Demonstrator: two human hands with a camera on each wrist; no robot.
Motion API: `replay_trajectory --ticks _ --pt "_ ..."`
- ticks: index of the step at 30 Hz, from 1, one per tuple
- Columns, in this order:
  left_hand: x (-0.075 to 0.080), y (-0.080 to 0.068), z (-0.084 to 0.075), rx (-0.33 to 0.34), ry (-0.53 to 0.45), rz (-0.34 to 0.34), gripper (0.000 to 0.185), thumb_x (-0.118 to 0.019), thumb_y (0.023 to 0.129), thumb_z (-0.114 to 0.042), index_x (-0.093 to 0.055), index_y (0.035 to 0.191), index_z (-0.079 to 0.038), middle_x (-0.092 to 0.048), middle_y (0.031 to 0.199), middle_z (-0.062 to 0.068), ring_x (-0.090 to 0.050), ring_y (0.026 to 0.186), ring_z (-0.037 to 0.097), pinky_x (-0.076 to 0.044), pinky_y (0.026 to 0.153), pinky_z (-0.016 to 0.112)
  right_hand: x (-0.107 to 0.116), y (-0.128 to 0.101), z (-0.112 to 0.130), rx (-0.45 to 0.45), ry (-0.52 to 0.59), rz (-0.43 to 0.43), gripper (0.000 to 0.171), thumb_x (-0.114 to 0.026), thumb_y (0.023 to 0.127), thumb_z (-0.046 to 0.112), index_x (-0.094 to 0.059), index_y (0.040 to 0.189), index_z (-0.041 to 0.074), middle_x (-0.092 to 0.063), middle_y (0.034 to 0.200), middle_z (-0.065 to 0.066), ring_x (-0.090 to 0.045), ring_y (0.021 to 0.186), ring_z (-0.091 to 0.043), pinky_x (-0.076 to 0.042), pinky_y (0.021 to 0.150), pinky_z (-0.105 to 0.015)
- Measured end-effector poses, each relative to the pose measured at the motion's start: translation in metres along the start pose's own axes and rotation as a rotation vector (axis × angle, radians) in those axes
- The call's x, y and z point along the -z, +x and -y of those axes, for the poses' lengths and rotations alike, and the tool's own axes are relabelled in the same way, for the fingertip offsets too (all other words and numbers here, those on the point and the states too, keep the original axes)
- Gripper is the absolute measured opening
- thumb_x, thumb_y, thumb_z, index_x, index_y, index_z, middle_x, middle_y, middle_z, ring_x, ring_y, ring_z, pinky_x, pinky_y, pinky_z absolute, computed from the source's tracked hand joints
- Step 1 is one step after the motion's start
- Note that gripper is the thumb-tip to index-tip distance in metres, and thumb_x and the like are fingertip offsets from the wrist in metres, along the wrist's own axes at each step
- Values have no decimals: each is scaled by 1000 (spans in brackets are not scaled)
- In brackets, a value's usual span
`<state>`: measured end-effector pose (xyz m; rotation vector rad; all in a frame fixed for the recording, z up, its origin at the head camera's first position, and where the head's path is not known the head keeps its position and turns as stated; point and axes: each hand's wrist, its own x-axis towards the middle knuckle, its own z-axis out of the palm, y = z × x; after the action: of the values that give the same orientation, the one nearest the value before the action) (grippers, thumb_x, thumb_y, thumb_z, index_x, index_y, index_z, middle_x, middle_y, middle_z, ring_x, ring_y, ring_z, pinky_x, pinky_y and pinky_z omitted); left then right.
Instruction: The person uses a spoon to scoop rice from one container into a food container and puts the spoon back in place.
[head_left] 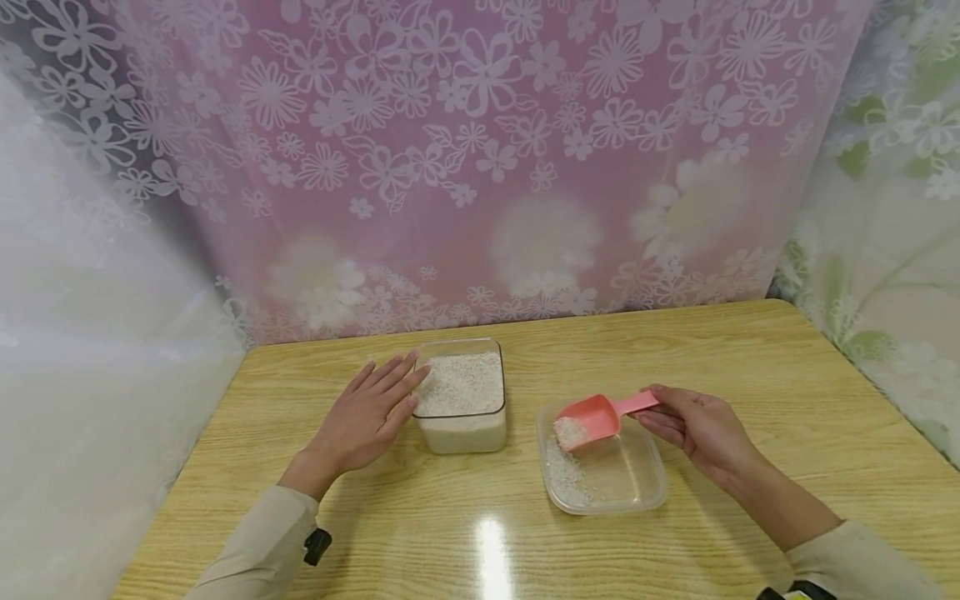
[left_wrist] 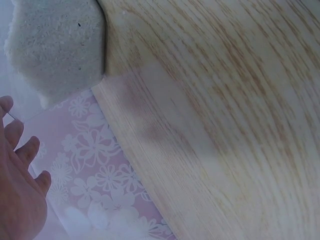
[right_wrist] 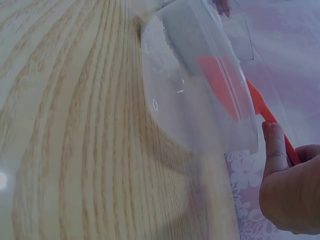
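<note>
A clear tub full of white rice (head_left: 461,392) stands mid-table; its rice-packed wall (left_wrist: 57,45) fills the top left of the left wrist view. My left hand (head_left: 367,417) rests flat against its left side, fingers straight. To the right lies a shallow clear container (head_left: 603,467) with a thin layer of rice along its left side. My right hand (head_left: 693,429) pinches the handle of a pink scoop (head_left: 592,418), tilted down over that container with some rice in its bowl. In the right wrist view the scoop (right_wrist: 220,85) shows red through the container wall (right_wrist: 200,100).
The wooden table (head_left: 750,375) is hemmed in by a pink floral curtain (head_left: 480,150) at the back, a white sheet on the left and a green floral one (head_left: 892,233) on the right. A lamp glare (head_left: 491,550) lies near the front edge.
</note>
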<state>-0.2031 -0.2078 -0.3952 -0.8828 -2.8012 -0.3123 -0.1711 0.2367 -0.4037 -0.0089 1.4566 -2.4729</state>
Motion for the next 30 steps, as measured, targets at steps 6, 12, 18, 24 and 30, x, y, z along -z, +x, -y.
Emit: replay_trajectory --ticks 6,12,18,24,30 --pt "0 0 0 0 2 3 51 -23 105 -44 -28 152 -25 -18 158 -3 -17 143 20 -7 116 43 -4 1 0 -2 -16 -9 22 -53 100 13 -72 101 2 -71 96 -15 -70 88 -19 -53 81 -29" --pt "1 0 0 -9 12 1 51 -24 105 -43 -29 152 -23 -21 157 1 -19 143 22 -8 116 43 -7 1 1 -1 -55 -21 20 -54 99 15 -70 104 3 -71 97 -15 -69 89 -18 -53 82 -28" --pt "0 0 0 -5 6 6 51 -24 105 -43 -29 152 -24 -19 158 -1 -18 143 22 -7 116 43 -8 0 2 15 -114 -47 19 -55 99 17 -70 102 5 -72 95 -12 -69 87 -16 -53 80 -28" --pt "0 0 0 -4 8 5 51 -24 105 -43 -29 152 -24 -18 158 -2 -17 143 20 -7 116 42 -7 0 3 21 -144 -66 20 -55 99 18 -71 101 6 -72 94 -11 -70 86 -16 -53 79 -28" --pt "0 0 0 -1 8 5 51 -24 105 -43 -28 152 -24 -17 158 -3 -15 143 18 -6 116 42 -6 1 5 32 -167 -75 21 -56 99 18 -71 101 4 -72 93 -11 -70 84 -16 -54 79 -28"
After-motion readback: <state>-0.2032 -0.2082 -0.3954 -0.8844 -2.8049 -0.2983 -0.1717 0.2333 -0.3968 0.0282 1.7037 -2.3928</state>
